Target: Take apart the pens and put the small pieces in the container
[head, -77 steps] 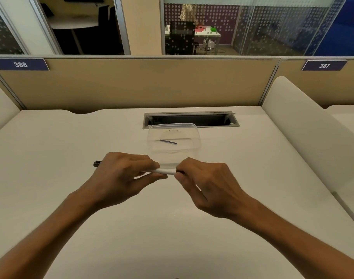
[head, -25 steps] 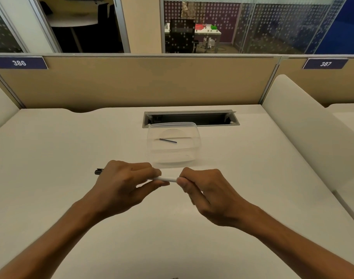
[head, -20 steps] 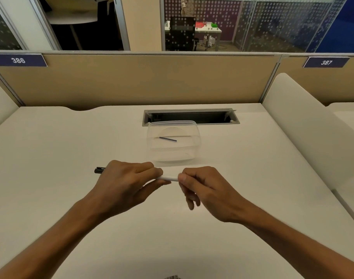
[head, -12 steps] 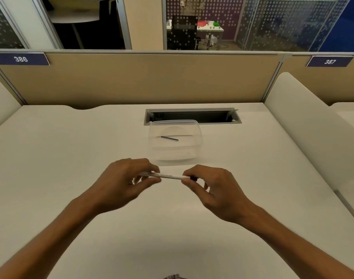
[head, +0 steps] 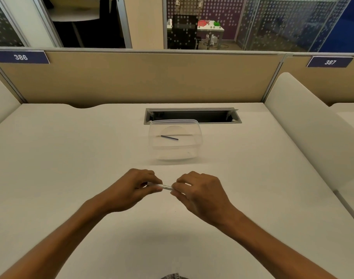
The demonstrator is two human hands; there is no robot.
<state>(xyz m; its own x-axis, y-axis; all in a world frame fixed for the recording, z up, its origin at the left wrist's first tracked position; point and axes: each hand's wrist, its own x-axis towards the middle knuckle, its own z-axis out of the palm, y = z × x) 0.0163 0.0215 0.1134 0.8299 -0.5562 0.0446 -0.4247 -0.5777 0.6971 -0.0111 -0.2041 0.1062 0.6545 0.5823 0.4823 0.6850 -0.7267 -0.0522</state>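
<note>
White pen (head: 165,186) between both hands

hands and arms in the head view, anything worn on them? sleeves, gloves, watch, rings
Nothing worn that shows. The left hand and the right hand are bare, with no gloves, and I see no rings. Both forearms are bare down to the frame's bottom edge: no sleeves, watch or bands in view.

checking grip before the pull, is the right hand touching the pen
Touching: the head view shows the right hand with fingers curled round the white pen.
</note>
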